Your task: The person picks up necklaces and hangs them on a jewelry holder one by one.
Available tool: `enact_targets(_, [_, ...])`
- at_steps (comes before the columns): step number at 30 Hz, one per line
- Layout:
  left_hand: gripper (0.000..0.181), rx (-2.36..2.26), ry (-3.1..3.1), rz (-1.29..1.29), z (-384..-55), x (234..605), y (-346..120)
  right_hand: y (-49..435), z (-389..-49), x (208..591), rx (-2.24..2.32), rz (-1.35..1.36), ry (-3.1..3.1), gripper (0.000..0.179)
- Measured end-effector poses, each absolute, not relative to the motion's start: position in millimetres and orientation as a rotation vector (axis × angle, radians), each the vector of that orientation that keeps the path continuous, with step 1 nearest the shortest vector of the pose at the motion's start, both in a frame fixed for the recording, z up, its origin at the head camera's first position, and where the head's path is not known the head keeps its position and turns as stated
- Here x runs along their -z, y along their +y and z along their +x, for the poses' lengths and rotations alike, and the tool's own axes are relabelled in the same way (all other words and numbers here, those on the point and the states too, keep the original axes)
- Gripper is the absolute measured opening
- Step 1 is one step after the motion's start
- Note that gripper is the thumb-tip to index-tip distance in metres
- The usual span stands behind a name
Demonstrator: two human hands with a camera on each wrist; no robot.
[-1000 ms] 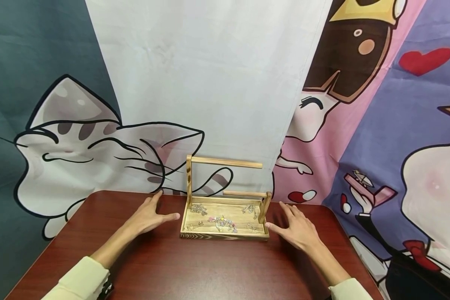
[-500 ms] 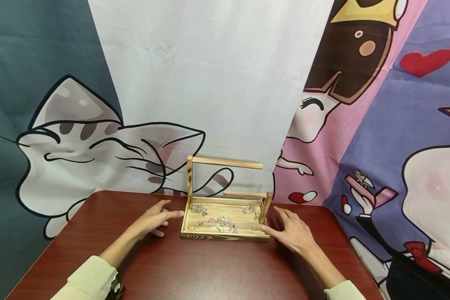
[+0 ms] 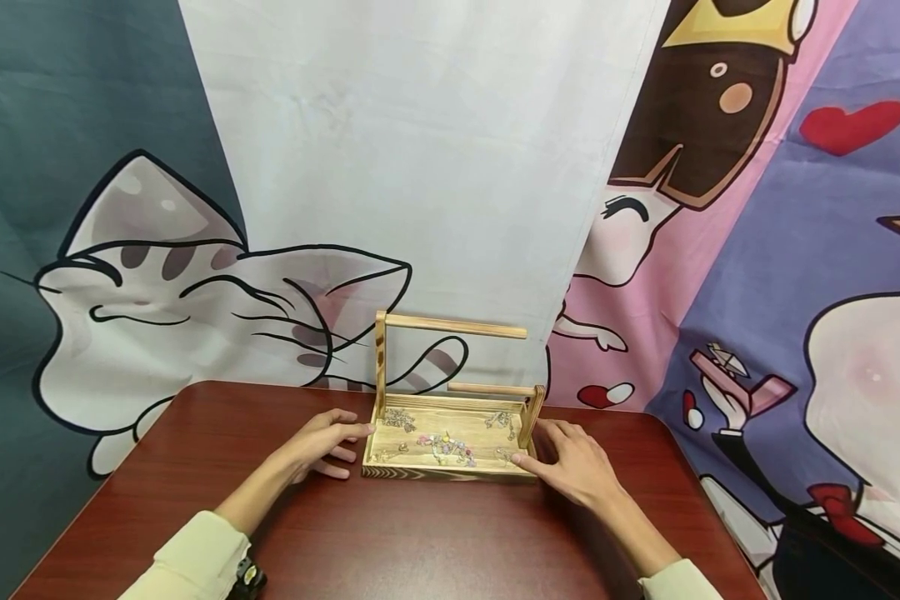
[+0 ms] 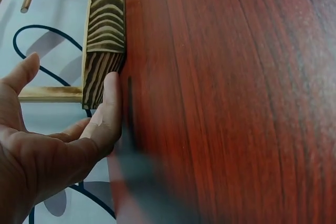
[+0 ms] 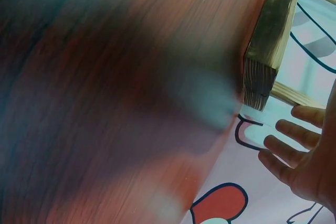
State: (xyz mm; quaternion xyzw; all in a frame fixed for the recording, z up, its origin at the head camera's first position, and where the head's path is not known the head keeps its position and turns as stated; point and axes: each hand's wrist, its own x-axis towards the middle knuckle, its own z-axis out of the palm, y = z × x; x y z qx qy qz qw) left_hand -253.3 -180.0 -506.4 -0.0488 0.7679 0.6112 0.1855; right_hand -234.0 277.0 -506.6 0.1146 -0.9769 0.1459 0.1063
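Observation:
A wooden tray [image 3: 450, 474] with two posts and two rods stands on the table. In it lie a silver chain [image 3: 399, 419], a string of coloured beads [image 3: 447, 447] and other small jewellery [image 3: 500, 421]. My left hand [image 3: 313, 447] is at the tray's left end, fingers extended and thumb near the rim; the left wrist view has its fingers [image 4: 111, 95] close by the tray's end wall. At the right end, my right hand [image 3: 579, 469] has its thumb over the front right corner and its fingers extended beside the post. Whether either hand touches the tray, I cannot tell.
The reddish-brown table [image 3: 420, 542] has rounded back corners. Behind it hangs a cloth backdrop [image 3: 435, 167] printed with cartoon figures. The tray's upper rod [image 3: 457, 326] and lower rod [image 3: 491, 388] rise above its back side.
Both hands have moved inward to the tray's ends, the left to the right and the right to the left. The tray and its jewellery have stayed in place.

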Motion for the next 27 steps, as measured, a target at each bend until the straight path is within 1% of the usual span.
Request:
enact_targets(10, [0.078,-1.767,2.116,-0.145,-252,509,-172,270,-234,507,-0.445,0.301,-2.88,0.089])
enact_targets(19, [0.073,-1.803,2.087,-0.128,-253,510,-165,264,-231,505,-0.462,0.311,-2.866,0.065])
enact_targets(27, [0.062,-1.824,2.083,-0.106,-255,515,-163,253,-232,509,-0.494,0.394,-2.818,0.061])
